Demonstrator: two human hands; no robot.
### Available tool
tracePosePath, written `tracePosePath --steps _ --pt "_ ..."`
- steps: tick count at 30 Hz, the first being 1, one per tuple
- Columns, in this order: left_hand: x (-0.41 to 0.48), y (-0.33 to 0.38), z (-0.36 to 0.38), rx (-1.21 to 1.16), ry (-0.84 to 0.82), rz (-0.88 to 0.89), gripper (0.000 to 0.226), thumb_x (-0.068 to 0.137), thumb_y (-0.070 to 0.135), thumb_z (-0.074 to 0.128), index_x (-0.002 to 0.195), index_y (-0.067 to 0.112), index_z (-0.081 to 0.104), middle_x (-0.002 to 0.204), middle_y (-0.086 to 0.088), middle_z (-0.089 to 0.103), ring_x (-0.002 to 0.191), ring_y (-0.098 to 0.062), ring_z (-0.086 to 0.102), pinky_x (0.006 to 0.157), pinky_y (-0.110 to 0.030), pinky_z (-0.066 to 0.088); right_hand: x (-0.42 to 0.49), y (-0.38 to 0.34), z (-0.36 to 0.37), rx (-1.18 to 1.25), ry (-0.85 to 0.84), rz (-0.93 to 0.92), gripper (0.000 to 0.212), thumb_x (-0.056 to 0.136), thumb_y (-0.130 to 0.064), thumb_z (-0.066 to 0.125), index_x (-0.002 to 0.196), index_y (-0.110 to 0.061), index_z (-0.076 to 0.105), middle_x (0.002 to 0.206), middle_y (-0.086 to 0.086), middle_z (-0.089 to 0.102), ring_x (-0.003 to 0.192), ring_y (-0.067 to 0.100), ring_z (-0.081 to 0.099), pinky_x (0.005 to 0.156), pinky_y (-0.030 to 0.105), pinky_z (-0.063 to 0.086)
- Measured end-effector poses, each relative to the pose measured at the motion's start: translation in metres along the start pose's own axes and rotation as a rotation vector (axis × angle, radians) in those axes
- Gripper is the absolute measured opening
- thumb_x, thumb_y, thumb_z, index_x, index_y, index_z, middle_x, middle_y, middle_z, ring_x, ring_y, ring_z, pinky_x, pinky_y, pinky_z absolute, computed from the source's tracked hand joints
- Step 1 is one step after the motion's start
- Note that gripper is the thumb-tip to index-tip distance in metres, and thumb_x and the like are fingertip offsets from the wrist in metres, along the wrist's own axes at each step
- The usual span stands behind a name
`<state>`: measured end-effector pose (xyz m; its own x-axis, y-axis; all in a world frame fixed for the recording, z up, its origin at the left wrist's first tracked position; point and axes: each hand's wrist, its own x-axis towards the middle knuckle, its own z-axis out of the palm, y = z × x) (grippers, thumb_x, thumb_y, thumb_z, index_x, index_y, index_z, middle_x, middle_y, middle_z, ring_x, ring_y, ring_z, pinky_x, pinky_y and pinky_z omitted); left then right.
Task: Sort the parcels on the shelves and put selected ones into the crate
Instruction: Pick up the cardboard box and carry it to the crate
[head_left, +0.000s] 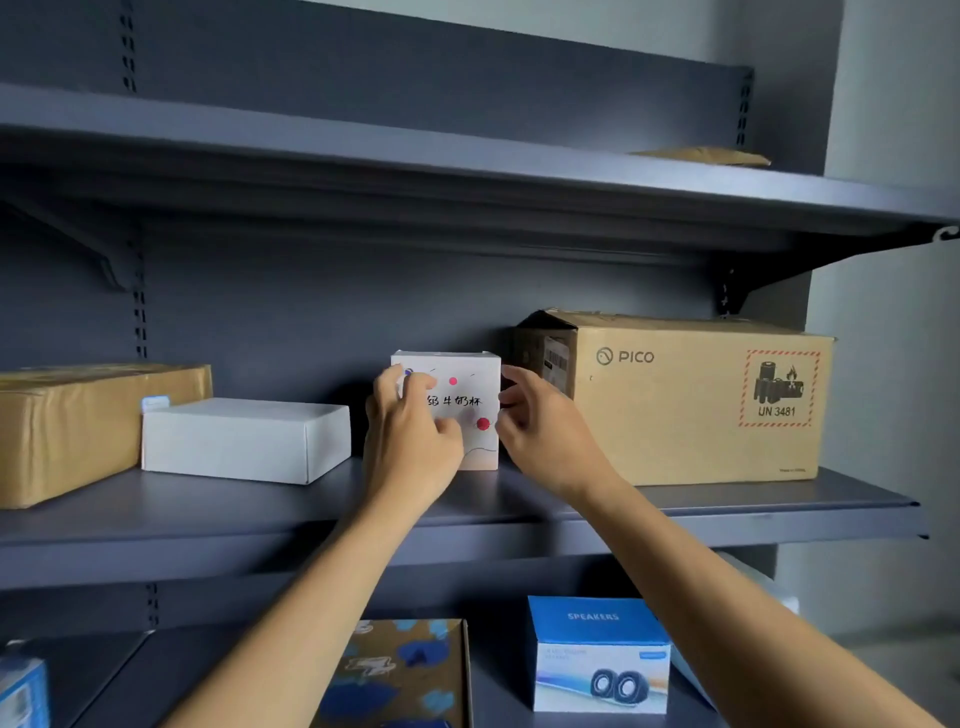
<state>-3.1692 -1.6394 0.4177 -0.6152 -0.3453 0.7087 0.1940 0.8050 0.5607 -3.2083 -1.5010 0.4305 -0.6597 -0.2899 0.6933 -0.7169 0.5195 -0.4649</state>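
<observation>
While both hands are up at the middle shelf (208, 514), we have the small white box (470, 395) clamped between them. It has coloured dots and handwriting on the front, and it stands upright on the shelf, roughly frame centre.

Left hand (410, 436): on the box's 9 o'clock side, fingers curled over the front face and upper left corner, gripping it.
Right hand (540, 431): on the 3 o'clock side, curled fingers against the right edge, holding it from that side.

Neighbours on the same shelf:
- PICO carton (696, 400) at 3 o'clock of the box, just beside it, with the right hand's fingers in the gap between them.
- Flat white box (244, 439) at 9 o'clock, near but apart.
- Brown taped parcel (78, 426) further out at 9 o'clock, touching the flat white box.

Shelf above: padded envelope (701, 155) at 1 o'clock.
Shelf below: speakers box (597, 654) at 5 o'clock and patterned box (405, 675) at 6 o'clock, both partly behind our forearms.
</observation>
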Motion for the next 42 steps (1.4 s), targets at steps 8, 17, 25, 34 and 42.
tracePosePath --steps 8,17,25,34,42 --pt "0.001 0.067 0.026 -0.299 -0.102 -0.029 0.041 0.093 0.014 0.047 0.133 0.021 0.043 0.137 0.0 0.044 0.126 -0.019 0.043 0.096 -0.03 0.038 0.004 0.026 -0.057 0.214 0.218 0.004 0.029 0.088 -0.004 0.052 0.113 -0.016 0.061 0.093 -0.001 0.069 0.085 0.019 0.066 0.083 0.044 0.055" --pt "0.0 0.127 0.081 -0.219 -0.161 -0.037 0.072 0.096 0.027 0.05 0.153 0.035 0.007 0.143 -0.004 0.038 0.126 -0.025 0.044 0.092 -0.03 0.038 0.001 0.088 -0.128 0.081 0.301 -0.01 0.026 0.089 -0.008 0.055 0.114 -0.015 0.062 0.102 0.003 0.064 0.087 0.015 0.06 0.077 0.022 0.044" --pt "0.001 0.127 0.092 -0.207 -0.068 -0.078 0.075 0.097 0.013 0.047 0.152 0.04 0.003 0.136 -0.005 0.052 0.109 -0.029 0.056 0.088 -0.036 0.045 -0.004 0.161 -0.173 -0.377 0.444 0.181 0.035 0.091 -0.025 0.055 0.124 -0.013 0.054 0.134 0.02 0.042 0.122 0.04 0.038 0.099 0.05 0.038" --pt "-0.003 0.127 0.101 -0.213 -0.119 -0.288 0.052 0.103 0.029 0.038 0.15 0.017 0.02 0.136 -0.011 0.052 0.113 -0.031 0.053 0.079 -0.029 0.036 -0.003 0.192 -0.184 -0.095 0.422 0.344 0.074 0.088 -0.04 0.06 0.149 -0.033 0.019 0.147 0.023 0.031 0.127 0.046 0.041 0.099 0.053 0.043" --pt "-0.005 0.115 0.1 -0.331 -0.168 -0.321 0.025 0.093 0.028 0.048 0.109 0.009 0.051 0.103 -0.001 0.06 0.088 -0.018 0.055 0.08 -0.035 0.046 -0.011 0.184 -0.182 -0.039 0.483 0.384 0.078 0.087 -0.046 0.062 0.151 -0.036 0.019 0.136 0.021 0.041 0.122 0.04 0.046 0.101 0.047 0.041"
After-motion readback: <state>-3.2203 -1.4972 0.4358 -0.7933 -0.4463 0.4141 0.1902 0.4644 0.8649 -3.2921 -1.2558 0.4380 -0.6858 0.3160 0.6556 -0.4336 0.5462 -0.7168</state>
